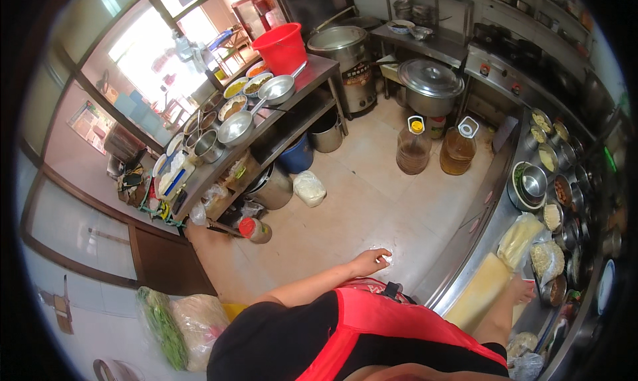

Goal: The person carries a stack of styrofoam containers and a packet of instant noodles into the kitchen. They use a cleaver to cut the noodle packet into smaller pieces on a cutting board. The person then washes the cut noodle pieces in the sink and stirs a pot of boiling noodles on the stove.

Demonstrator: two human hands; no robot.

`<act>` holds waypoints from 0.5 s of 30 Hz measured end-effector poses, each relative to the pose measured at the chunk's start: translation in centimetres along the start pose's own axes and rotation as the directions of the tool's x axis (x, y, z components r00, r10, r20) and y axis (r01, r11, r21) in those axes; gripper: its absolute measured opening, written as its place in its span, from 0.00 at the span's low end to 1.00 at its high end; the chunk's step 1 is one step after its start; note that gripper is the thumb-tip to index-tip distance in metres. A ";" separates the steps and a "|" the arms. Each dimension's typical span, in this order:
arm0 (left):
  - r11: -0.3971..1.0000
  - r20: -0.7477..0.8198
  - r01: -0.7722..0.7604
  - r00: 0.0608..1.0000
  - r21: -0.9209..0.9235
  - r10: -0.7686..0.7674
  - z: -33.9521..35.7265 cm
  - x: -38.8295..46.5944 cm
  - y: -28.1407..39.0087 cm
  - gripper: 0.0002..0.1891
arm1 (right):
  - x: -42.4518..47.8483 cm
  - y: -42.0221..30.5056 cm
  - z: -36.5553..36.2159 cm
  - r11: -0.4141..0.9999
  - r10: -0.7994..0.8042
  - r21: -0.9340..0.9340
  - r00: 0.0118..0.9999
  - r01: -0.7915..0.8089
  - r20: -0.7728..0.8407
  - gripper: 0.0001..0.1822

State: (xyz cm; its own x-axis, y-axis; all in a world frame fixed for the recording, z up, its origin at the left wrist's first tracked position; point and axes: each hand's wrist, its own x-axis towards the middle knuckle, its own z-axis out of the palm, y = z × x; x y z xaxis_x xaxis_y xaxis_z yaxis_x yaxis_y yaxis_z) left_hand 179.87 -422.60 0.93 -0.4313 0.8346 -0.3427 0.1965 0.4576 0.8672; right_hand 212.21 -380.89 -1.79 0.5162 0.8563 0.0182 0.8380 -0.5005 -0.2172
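My left hand [371,262] hangs in front of the red apron [394,313], above the tiled floor. Its fingers are loosely curled, with a gap to the thumb, and nothing shows in them. Over on the right, my right hand [521,290] reaches low above the steel counter, beside a long pale yellow board [476,289]. A small white and red edge shows at its fingers; whether it is gripped is unclear. Just beyond lie a clear bag of yellowish food [520,239] and a bag of pale bits [547,260]. A metal bowl [555,290] stands close by.
Several metal bowls of ingredients [562,189] line the counter's far side. Two large oil jugs [413,152] stand on the floor near a lidded pot [431,84]. Opposite, a steel table [319,74] bears a red bucket [281,47] and ladles. A white sack [309,188] lies below.
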 end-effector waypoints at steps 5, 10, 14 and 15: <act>0.995 0.060 -0.038 0.998 0.092 0.032 -1.8 0.5 1.5 0.19 | 2.0 6.2 3.9 0.972 -0.200 -0.131 0.980 0.197 -0.009 0.44; 0.996 0.180 -0.075 0.980 -0.043 0.082 -1.6 0.0 -2.4 0.19 | -3.0 6.8 3.3 0.988 -0.032 0.148 0.999 0.034 -0.015 0.46; 0.994 0.390 -0.023 0.919 -0.109 0.064 -2.2 -1.6 -1.2 0.19 | -15.4 10.0 -1.8 0.826 -0.274 0.480 0.955 0.295 -0.115 0.48; 0.987 0.431 -0.010 0.899 -0.157 0.078 -1.9 -1.7 -1.1 0.19 | -18.8 10.1 -3.7 0.778 -0.321 0.542 0.943 0.318 -0.092 0.49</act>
State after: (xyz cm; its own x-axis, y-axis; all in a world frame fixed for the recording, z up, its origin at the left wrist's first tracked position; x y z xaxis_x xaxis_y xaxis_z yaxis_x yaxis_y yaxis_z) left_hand 178.75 -425.12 1.21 0.0070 0.9182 -0.3961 0.0599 0.3950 0.9167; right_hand 211.65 -402.51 -0.75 0.2339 0.9560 0.1769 0.7201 -0.0481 -0.6922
